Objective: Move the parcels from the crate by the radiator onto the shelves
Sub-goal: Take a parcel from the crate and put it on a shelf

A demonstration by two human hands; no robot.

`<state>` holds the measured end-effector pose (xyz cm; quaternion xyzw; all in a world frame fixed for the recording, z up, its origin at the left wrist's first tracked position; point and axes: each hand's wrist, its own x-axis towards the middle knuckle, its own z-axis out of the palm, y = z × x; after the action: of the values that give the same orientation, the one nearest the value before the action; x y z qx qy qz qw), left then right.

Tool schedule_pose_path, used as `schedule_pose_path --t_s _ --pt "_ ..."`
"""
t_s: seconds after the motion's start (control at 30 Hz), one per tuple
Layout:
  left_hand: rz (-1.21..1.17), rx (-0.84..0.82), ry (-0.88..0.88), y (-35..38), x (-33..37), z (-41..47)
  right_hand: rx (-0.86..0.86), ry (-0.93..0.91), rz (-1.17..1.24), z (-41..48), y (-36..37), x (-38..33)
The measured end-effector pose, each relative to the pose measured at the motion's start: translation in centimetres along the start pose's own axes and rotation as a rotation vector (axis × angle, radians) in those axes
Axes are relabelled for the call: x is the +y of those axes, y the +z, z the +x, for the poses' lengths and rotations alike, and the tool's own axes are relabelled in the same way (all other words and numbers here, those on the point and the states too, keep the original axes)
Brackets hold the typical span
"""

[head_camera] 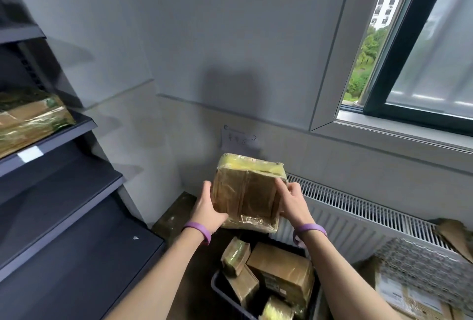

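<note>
I hold a brown cardboard parcel [247,195] wrapped in clear and yellow tape up in front of the wall, above the crate. My left hand [207,209] grips its left side and my right hand [294,203] grips its right side. Both wrists wear purple bands. Below, the dark crate [217,286] holds several more taped brown parcels [281,268]. The dark metal shelves [64,191] stand at the left, with one wrapped parcel [28,117] lying on an upper shelf.
A white radiator [358,217] runs along the wall behind the crate, under a window [409,50]. Another brown box [176,212] sits on the floor by the shelf. More packages, one in bubble wrap [419,266], are piled at the right.
</note>
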<state>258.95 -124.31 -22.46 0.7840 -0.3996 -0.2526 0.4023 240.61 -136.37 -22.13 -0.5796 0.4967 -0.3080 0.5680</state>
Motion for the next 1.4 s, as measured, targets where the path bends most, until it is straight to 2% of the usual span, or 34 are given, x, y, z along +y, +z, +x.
schedule_pose_path --t_s 0.1,0.23,0.4,0.6,0.77,0.87,1.07,1.27,1.4 --pt "-0.066 0.014 -0.087 0.4 -0.1 -0.5 0.002 0.057 0.075 -0.3 -0.1 -0.4" --pt "-0.175 0.021 -0.142 0.4 0.4 -1.7 -0.031 -0.004 0.026 -0.4 -0.8 0.2" --pt "0.074 0.040 -0.219 0.7 1.2 -2.0 -0.099 0.034 0.231 -1.0 -1.1 1.4" --pt "0.130 -0.008 -0.240 0.7 1.5 -2.5 -0.244 -0.104 0.193 -1.8 -1.8 2.2" --pt "0.102 -0.124 -0.213 0.4 1.0 -3.6 -0.195 -0.101 0.164 -2.1 -2.2 3.0" --pt "0.080 -0.113 -0.174 0.6 1.3 -3.9 -0.139 -0.102 0.121 -2.2 -2.2 3.2" --pt "0.027 -0.107 -0.128 0.2 1.9 -4.3 -0.116 -0.098 0.183 -2.4 -2.3 3.2" --pt "-0.122 -0.224 -0.207 0.2 1.7 -4.2 -0.101 -0.077 0.229 -2.9 -2.1 3.5" --pt "-0.211 -0.182 -0.241 0.4 1.9 -4.3 -0.123 -0.091 0.237 -2.8 -2.1 4.0"
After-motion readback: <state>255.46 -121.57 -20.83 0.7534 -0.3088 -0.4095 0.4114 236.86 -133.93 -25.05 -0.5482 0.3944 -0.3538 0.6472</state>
